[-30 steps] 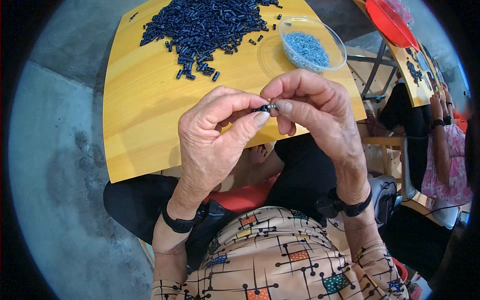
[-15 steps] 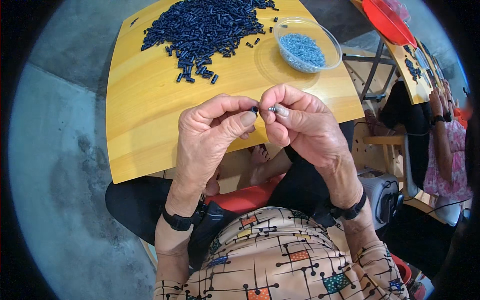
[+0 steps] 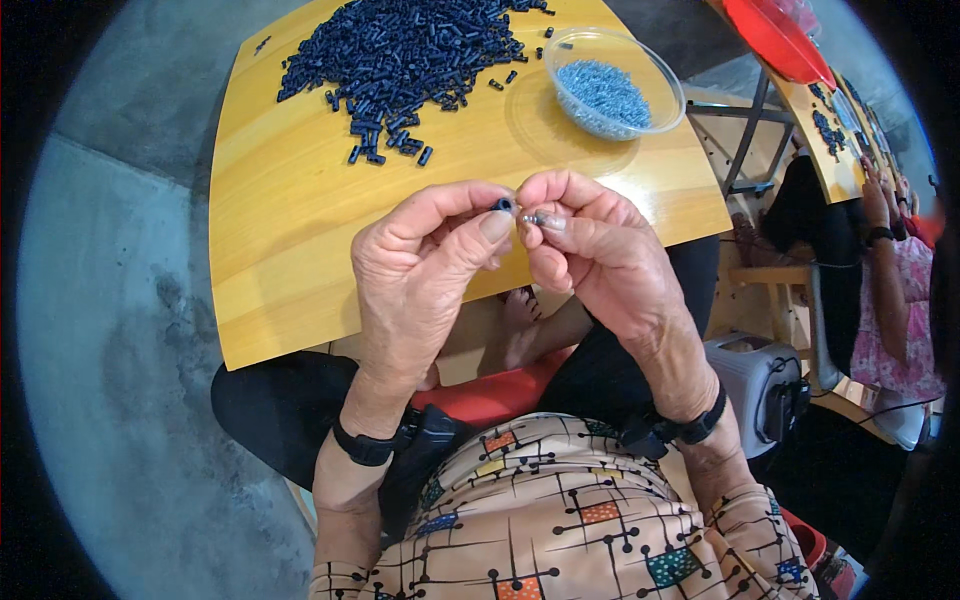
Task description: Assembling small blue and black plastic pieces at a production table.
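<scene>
Over the near edge of the yellow table, my left hand [image 3: 410, 265] pinches a small black plastic sleeve [image 3: 503, 205] between thumb and forefinger, its round hollow end facing up. Just beside it, my right hand [image 3: 620, 255] grips a tiny silver screw [image 3: 531, 218] in its fingertips, pointing left at the sleeve. Fingertips of both hands nearly meet; whether screw and sleeve touch I cannot tell. Beyond my hands lies a big heap of black sleeves [image 3: 400, 65]. To its right stands a clear round plastic bowl [image 3: 665, 122] holding many small silver screws [image 3: 605, 95].
The curved wooden table [image 3: 285, 240] ends just above my lap. At the right, another person [image 3: 890, 300] sits at a second table [image 3: 838, 185] with black pieces and a red basin [image 3: 775, 40]. A grey plastic case [image 3: 750, 385] stands on the floor by my right side.
The screw in my right hand has come a little closer to the sleeve. My left fingers have tipped the sleeve's open end slightly upward.
</scene>
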{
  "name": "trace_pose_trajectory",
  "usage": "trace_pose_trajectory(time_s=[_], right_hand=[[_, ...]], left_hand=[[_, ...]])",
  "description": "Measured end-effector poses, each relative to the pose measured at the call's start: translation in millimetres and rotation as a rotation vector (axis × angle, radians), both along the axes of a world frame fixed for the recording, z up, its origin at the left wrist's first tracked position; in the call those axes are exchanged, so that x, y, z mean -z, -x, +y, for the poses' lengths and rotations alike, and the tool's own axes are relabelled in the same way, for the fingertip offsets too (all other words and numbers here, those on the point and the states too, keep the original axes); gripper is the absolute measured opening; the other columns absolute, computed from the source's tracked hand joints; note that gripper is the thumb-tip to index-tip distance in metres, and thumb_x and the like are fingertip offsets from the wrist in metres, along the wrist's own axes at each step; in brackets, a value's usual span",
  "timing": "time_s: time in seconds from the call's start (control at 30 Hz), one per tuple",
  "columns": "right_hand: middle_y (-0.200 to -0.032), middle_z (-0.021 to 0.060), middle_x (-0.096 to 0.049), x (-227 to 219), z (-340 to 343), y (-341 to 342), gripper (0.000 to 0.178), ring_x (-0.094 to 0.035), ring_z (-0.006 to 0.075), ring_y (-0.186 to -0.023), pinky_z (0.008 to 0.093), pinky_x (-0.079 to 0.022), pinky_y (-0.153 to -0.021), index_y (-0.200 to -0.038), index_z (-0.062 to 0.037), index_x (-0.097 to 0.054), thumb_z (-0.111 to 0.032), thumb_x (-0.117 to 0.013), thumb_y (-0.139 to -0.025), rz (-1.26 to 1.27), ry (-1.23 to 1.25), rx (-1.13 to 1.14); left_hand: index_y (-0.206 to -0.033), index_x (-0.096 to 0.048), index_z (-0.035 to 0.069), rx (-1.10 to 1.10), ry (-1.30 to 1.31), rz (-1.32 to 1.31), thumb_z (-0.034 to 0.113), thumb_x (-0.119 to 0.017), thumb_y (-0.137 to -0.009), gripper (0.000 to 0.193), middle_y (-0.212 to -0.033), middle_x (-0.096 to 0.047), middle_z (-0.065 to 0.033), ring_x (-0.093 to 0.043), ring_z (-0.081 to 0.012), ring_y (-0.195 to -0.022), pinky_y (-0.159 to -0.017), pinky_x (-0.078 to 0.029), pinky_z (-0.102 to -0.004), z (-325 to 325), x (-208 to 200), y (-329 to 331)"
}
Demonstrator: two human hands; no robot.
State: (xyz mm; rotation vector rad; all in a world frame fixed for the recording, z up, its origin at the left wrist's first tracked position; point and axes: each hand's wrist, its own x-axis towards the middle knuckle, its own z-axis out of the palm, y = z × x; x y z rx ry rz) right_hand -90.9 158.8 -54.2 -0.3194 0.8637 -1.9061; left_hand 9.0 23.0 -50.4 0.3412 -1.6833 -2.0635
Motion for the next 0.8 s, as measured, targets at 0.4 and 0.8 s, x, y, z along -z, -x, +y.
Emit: trace_pose_trajectory(time_s=[0.4, 0.8], right_hand=[[-0.081, 0.0034, -0.061, 2.5, -7.1, -16.6, 0.016, -0.057, 0.0069, -0.063, 0.0180, -0.046, -0.055, -0.105, -0.0013, -0.053, -0.008, -0.052, -0.091, 0.149, -0.069, 0.099], [-0.078, 0.0012, -0.061, -0.8, -10.6, -30.7, 0.013, -0.056, 0.0044, -0.068, 0.0180, -0.046, -0.059, -0.097, 0.0003, -0.058, -0.006, -0.060, -0.086, 0.562, -0.216, 0.327]], left_hand=[[-0.096, -0.062, -0.002, -0.086, 0.238, 0.050, 0.002, -0.059, -0.087, 0.011, -0.082, -0.060, -0.0022, -0.057, -0.0069, -0.073, -0.065, -0.047, -0.0199, 11.2, 10.7, 3.2], [-0.101, -0.061, 0.000, 0.022, -0.241, 0.032, 0.010, -0.062, -0.087, 0.017, -0.082, -0.060, -0.0001, -0.050, -0.0037, -0.065, -0.061, -0.042, -0.0165, 9.1, 11.3, 1.1]])
